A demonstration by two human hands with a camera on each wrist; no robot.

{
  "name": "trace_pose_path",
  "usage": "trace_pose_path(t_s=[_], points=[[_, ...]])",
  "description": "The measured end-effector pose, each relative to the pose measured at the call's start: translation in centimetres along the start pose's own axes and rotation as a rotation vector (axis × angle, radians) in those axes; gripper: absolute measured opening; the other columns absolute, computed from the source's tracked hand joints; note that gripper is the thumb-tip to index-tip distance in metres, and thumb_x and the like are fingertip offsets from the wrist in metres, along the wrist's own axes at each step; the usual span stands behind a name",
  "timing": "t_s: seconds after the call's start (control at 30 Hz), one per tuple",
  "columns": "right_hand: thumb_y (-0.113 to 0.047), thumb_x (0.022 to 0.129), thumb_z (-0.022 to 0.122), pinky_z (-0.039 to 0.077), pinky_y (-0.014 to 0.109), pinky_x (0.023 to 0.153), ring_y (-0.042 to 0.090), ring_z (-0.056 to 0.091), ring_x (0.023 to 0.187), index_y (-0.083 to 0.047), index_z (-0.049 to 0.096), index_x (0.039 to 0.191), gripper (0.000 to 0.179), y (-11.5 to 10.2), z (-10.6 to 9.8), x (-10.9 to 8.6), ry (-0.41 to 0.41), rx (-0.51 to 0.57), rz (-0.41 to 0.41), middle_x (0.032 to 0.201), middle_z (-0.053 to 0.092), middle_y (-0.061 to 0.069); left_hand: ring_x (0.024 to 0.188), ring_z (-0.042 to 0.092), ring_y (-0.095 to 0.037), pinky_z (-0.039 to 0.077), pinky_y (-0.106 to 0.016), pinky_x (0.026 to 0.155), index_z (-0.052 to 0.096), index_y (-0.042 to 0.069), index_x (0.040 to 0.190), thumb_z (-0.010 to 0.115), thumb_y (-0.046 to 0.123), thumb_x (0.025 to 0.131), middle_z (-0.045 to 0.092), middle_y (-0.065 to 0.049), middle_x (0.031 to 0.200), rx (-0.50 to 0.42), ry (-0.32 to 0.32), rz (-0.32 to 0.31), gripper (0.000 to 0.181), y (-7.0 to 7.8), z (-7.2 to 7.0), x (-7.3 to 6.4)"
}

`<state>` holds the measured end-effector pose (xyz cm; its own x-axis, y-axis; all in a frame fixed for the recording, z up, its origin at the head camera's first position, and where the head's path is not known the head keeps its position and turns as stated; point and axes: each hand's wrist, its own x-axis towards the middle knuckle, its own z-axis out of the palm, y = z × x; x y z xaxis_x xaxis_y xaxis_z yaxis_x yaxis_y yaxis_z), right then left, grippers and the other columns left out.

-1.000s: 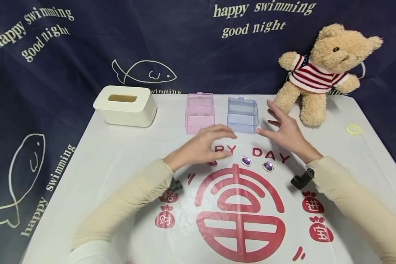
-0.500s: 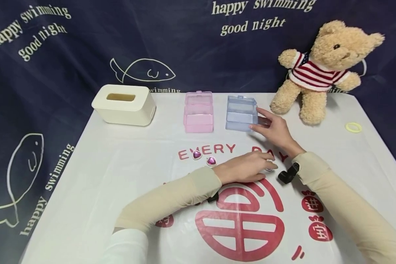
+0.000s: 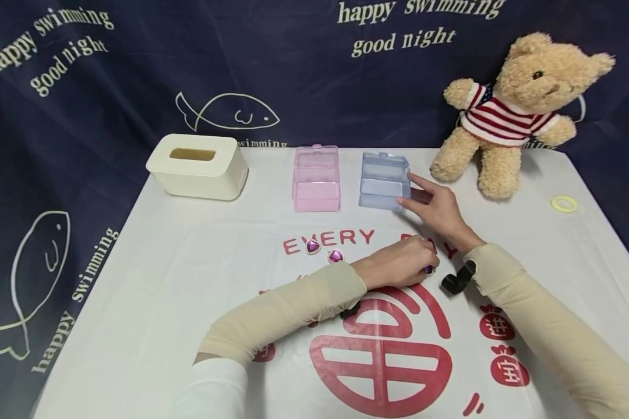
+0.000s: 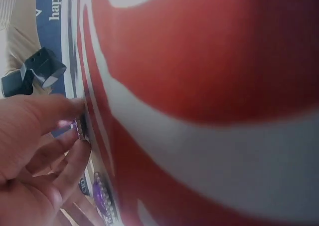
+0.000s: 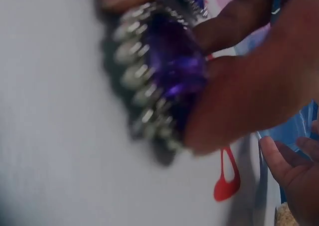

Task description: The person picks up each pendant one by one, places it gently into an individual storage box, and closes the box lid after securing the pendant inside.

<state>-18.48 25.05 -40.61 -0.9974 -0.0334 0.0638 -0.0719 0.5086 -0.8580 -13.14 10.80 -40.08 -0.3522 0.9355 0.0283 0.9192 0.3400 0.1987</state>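
My left hand (image 3: 400,262) pinches a purple jewel (image 5: 172,61) with a silver beaded rim, low over the tablecloth. Two heart-shaped purple jewels, one further left (image 3: 313,246) and one nearer (image 3: 336,256), lie on the printed lettering. Close to the pinching fingers, another purple jewel (image 4: 102,198) shows in the left wrist view; my hand hides it from the head view. My right hand (image 3: 440,212) holds the right side of an open translucent blue box (image 3: 384,187), thumb at its front corner. Beside that box stands an open translucent pink box (image 3: 317,189).
A cream tissue box (image 3: 196,169) stands at the back left. The teddy bear (image 3: 516,116) leans against the dark curtain at the back right, with a yellow ring (image 3: 564,203) lying to its right. A black wrist camera (image 3: 457,279) sits close to my left hand.
My left hand has crossed to the right, uncovering two jewels, and its fingers have closed on the rightmost one. My right hand has come leftward onto the blue box's side.
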Motion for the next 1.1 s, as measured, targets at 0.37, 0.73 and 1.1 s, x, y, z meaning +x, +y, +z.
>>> trace_pose_path(t_s=[0.37, 0.73, 1.1], points=[[-0.020, 0.083, 0.075, 0.047, 0.003, 0.073, 0.032, 0.059, 0.119, -0.012, 0.050, 0.141, 0.063, 0.0, 0.7, -0.1, 0.049, 0.097, 0.098, 0.135, 0.057, 0.019, 0.094, 0.058, -0.010, 0.047, -0.021, 0.086, 0.071, 0.013, 0.099, 0.070, 0.020, 0.079, 0.063, 0.001, 0.098, -0.134, 0.041, -0.128, 0.022, -0.4, -1.7, -1.9], [-0.025, 0.084, 0.075, 0.042, 0.000, 0.074, 0.031, 0.059, 0.121, -0.014, 0.049, 0.142, 0.064, -0.2, -0.1, -0.3, 0.064, 0.034, 0.113, 0.140, 0.054, 0.015, 0.093, 0.059, -0.009, 0.047, -0.015, 0.081, 0.070, 0.009, 0.115, 0.073, 0.017, 0.077, 0.064, -0.002, 0.108, -0.325, 0.272, -0.322, 0.039, -3.6, -5.6, -5.2], [-0.024, 0.085, 0.074, 0.043, -0.001, 0.073, 0.031, 0.058, 0.122, -0.014, 0.047, 0.143, 0.065, -0.2, 0.6, -0.1, 0.047, 0.067, 0.108, 0.140, 0.053, 0.016, 0.091, 0.064, -0.012, 0.048, -0.016, 0.080, 0.070, 0.007, 0.110, 0.074, 0.016, 0.076, 0.065, -0.005, 0.098, -0.381, 0.414, -0.446, 0.035, -7.1, -6.9, -6.6]])
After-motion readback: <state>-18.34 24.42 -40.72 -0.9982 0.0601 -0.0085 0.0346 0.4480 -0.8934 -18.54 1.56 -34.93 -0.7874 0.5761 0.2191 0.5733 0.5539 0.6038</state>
